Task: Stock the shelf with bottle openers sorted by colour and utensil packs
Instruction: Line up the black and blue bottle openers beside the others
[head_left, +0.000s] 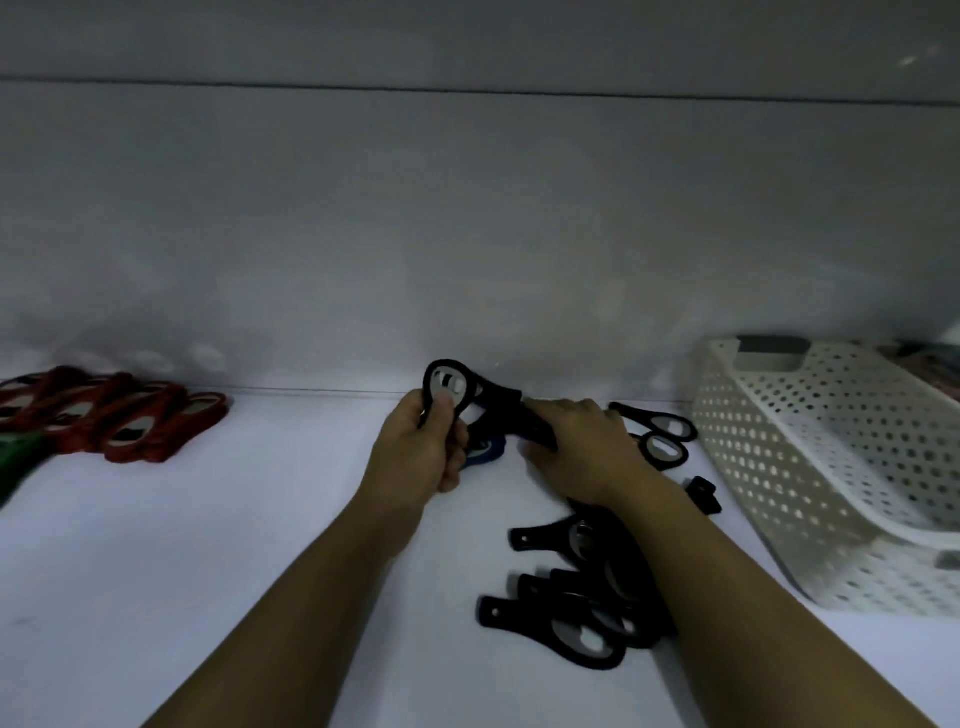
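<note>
My left hand (423, 447) grips a black bottle opener (448, 387) by its looped head, raised just off the white shelf (208, 571). My right hand (582, 447) lies beside it, fingers closed on the handle of another black opener (514, 415). A blue opener (485, 451) peeks out between the hands. More black openers (576, 603) lie in a loose pile under my right forearm, and two others (660, 434) lie beyond my right hand. Red openers (119, 415) are lined up at the far left, with a green one (18, 452) at the edge.
A white perforated plastic basket (831, 467) stands tilted at the right, its open side toward me. The shelf's back wall (467, 234) rises close behind the hands. A small black piece (704, 493) lies next to the basket.
</note>
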